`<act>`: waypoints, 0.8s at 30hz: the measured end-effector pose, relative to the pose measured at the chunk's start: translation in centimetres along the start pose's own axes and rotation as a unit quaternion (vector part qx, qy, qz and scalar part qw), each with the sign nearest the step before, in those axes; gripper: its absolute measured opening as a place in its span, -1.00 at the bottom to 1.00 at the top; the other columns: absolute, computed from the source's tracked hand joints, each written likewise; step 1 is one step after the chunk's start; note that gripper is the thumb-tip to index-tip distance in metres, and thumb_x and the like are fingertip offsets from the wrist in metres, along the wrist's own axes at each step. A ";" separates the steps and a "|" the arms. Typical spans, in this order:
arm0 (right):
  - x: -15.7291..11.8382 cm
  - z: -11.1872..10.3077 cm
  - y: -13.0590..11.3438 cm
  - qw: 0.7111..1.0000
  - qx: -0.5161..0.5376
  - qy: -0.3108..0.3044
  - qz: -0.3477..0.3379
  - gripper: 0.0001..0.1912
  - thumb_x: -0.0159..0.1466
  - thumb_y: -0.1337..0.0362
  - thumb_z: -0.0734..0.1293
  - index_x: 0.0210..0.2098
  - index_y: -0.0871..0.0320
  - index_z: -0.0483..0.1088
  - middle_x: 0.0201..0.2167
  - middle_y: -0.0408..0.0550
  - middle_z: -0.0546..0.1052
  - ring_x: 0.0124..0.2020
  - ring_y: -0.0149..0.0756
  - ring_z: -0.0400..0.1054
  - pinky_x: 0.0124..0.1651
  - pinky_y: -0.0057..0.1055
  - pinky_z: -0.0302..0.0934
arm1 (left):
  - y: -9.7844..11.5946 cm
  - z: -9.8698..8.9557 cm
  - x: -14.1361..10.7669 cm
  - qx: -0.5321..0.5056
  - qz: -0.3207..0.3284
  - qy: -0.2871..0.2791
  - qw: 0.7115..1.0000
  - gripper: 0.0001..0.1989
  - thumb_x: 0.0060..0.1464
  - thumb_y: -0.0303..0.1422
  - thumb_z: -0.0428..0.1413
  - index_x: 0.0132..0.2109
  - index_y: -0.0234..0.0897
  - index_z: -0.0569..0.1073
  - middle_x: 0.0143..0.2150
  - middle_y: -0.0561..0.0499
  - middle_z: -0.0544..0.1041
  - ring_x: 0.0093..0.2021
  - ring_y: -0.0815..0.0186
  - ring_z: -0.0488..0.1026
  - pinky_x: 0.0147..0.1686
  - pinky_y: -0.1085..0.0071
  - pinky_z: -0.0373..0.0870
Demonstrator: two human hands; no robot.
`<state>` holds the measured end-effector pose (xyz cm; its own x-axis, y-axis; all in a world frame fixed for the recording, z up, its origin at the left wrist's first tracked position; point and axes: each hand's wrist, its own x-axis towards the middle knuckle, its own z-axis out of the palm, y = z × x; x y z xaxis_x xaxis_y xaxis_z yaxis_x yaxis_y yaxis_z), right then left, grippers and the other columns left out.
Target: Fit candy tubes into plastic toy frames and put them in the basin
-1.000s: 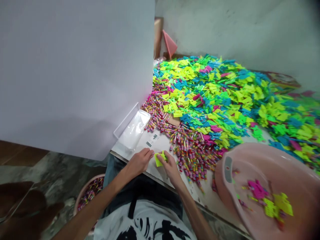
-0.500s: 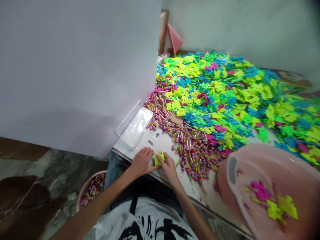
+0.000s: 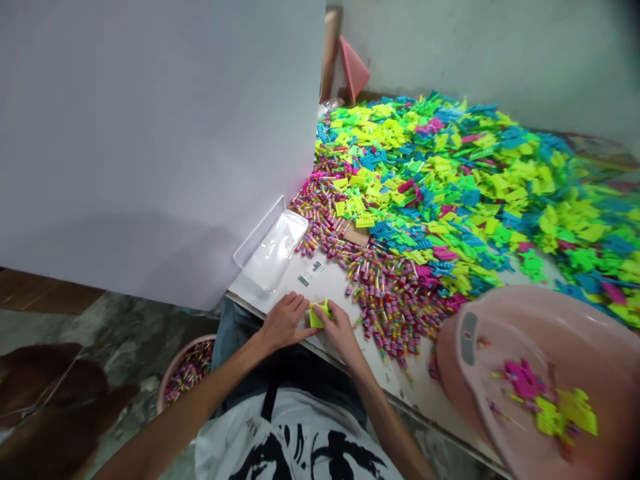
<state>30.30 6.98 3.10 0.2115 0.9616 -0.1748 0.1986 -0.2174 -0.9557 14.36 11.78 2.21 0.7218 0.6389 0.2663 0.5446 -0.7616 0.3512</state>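
Neon-green plastic piece [image 3: 320, 315], likely light and stiff and best held by its edges, sat pinched between the right hand's [image 3: 341, 332] fingertips over the near edge of the white surface [image 3: 333, 287], the curled left hand [image 3: 283, 325] just to its left.

Even, diffuse light without hard glare; a soft shadow dims the lower part of the large white board [image 3: 150, 133] left of the left hand [image 3: 285, 323], while the pink plastic basin [image 3: 547, 300] right of the right hand [image 3: 343, 333] blurs and bends toward the frame edge.

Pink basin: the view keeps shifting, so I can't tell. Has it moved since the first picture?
No. Against the printed label, the pink basin sits where it did; only the camera view shifted.
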 end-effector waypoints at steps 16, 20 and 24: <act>0.2 0.3 0.1 0.999 -0.007 0.032 0.011 -0.58 0.18 -0.11 0.25 -0.53 0.10 0.21 -0.59 -0.21 0.27 -0.50 -0.32 0.13 -0.44 -0.40 0.07 | 0.4 -0.3 0.0 0.020 -0.049 0.000 0.999 -0.59 0.08 -0.02 0.17 -0.16 -0.28 0.35 -0.21 -0.09 0.44 -0.14 0.09 0.35 -0.14 0.15 0.30; 0.3 0.5 0.1 0.999 -0.007 0.037 0.016 -0.57 0.16 -0.14 0.27 -0.53 0.10 0.22 -0.59 -0.21 0.29 -0.50 -0.32 0.14 -0.44 -0.40 0.08 | 0.4 -0.4 -0.1 0.020 -0.035 -0.012 0.999 -0.67 0.12 -0.07 0.16 -0.22 -0.25 0.34 -0.26 -0.05 0.45 -0.14 0.11 0.35 -0.14 0.19 0.28; 0.4 0.3 0.1 0.999 -0.005 0.043 0.019 -0.55 0.17 -0.14 0.27 -0.54 0.10 0.20 -0.60 -0.23 0.25 -0.50 -0.33 0.12 -0.46 -0.42 0.06 | 0.7 -0.2 -0.1 0.020 -0.043 -0.011 0.999 -0.72 0.19 -0.10 0.10 -0.22 -0.24 0.34 -0.26 -0.05 0.45 -0.13 0.11 0.35 -0.13 0.18 0.27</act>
<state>30.14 7.43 2.88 0.3009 0.9348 -0.1886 0.1979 -0.2547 -0.9465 14.56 11.20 2.57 0.6810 0.6994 0.2169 0.6209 -0.7086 0.3353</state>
